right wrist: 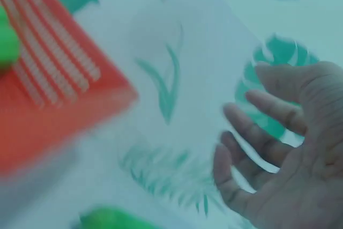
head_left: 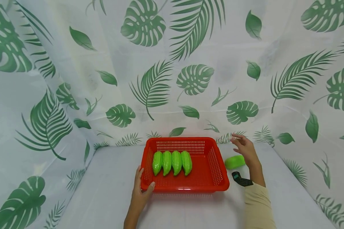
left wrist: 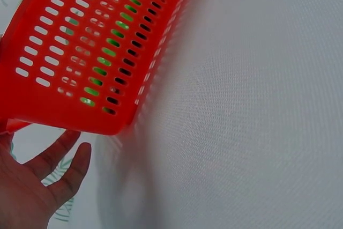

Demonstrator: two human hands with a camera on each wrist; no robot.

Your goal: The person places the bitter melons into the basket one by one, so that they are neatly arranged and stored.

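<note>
Several glossy green ridged fruits [head_left: 167, 162], like toy star fruit, lie side by side in the left half of a red plastic basket [head_left: 200, 184]. My left hand [head_left: 140, 194] touches the basket's front left corner, its fingers spread around the outside. In the left wrist view the visible fingers of that hand [left wrist: 32, 186] lie beside the rim, by the perforated wall. My right hand [head_left: 246, 152] is raised to the right of the basket, fingers loosely bent and holding nothing. Just below it another green fruit [head_left: 235, 162] lies on the table, partly covered by the hand.
A white surface [head_left: 103, 190] lies under the basket. White sheeting [head_left: 160, 51] printed with green leaves rises behind it and at both sides. A black device [head_left: 241, 179] is strapped at the right wrist, near the fruit outside the basket.
</note>
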